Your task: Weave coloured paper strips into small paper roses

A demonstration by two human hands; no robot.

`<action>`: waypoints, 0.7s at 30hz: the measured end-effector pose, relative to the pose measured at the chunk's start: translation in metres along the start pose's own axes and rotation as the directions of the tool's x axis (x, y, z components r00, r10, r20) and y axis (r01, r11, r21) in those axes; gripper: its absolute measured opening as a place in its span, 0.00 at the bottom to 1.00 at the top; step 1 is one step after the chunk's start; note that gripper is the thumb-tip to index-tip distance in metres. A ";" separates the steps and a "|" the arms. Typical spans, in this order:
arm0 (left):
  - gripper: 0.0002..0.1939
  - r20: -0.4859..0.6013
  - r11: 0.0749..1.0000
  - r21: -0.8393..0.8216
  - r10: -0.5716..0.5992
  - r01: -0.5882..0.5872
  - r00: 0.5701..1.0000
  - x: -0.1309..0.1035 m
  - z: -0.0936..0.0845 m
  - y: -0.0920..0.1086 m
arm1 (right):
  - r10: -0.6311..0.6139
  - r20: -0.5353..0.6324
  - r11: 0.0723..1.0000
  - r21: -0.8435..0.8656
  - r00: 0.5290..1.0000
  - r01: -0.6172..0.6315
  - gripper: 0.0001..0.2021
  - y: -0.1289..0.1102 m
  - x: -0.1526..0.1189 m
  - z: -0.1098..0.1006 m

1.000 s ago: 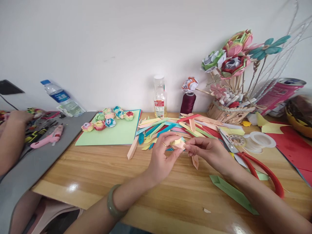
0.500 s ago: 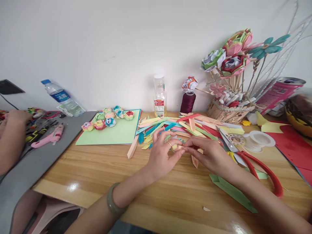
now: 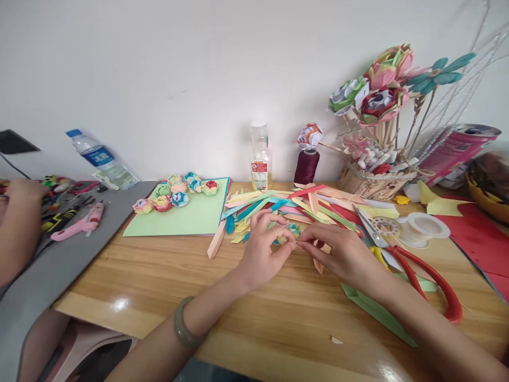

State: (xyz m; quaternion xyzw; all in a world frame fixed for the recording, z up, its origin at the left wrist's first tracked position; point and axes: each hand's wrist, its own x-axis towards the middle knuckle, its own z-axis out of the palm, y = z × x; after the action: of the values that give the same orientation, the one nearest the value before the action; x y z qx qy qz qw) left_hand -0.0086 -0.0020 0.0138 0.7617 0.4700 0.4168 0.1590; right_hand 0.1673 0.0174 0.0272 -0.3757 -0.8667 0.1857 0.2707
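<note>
My left hand (image 3: 263, 252), with a ring on one finger, pinches thumb against forefinger. Opposite it, the fingertips of my right hand (image 3: 338, 248) are pinched together too. A thin pale strand (image 3: 296, 242) spans the small gap between both sets of fingertips; its kind is too fine to make out. Just behind the fingers sits a small blue-green and yellow paper flower (image 3: 294, 229), partly covered by them. Beyond lies a loose heap of folded paper strips (image 3: 274, 204) in many colours.
Several finished paper flowers (image 3: 162, 203) rest on green paper (image 3: 175, 227) to the left. Red-handled scissors (image 3: 429, 270) and a clear thread spool (image 3: 427, 227) lie right, near a flower basket (image 3: 368, 185). A bottle (image 3: 260, 159) stands behind; another person's arm (image 3: 22, 228) is far left.
My fingertips have drawn slightly apart, and the strand between them shows. The small peach piece at my fingers no longer shows; more of the flower behind them is visible.
</note>
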 end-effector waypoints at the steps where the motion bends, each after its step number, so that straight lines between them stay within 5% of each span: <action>1: 0.04 -0.014 1.000 0.009 0.008 -0.008 1.000 0.000 0.000 -0.001 | -0.013 0.010 1.000 0.008 1.000 0.013 0.07 0.000 0.001 0.000; 9: 0.04 -0.030 0.992 0.083 0.097 -0.094 0.995 -0.003 0.003 -0.001 | -0.095 0.069 0.994 -0.052 0.993 0.098 0.09 0.002 0.000 0.003; 21: 0.05 -0.003 0.995 0.099 0.019 -0.018 1.000 -0.002 0.004 -0.003 | -0.144 0.089 0.985 -0.081 0.986 0.151 0.14 -0.002 0.004 0.002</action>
State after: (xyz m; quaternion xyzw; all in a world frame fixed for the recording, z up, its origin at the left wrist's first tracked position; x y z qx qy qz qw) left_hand -0.0071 -0.0019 0.0084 0.7721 0.4834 0.3959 0.1162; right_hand 0.1631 0.0184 0.0281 -0.3138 -0.9099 0.1427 0.2308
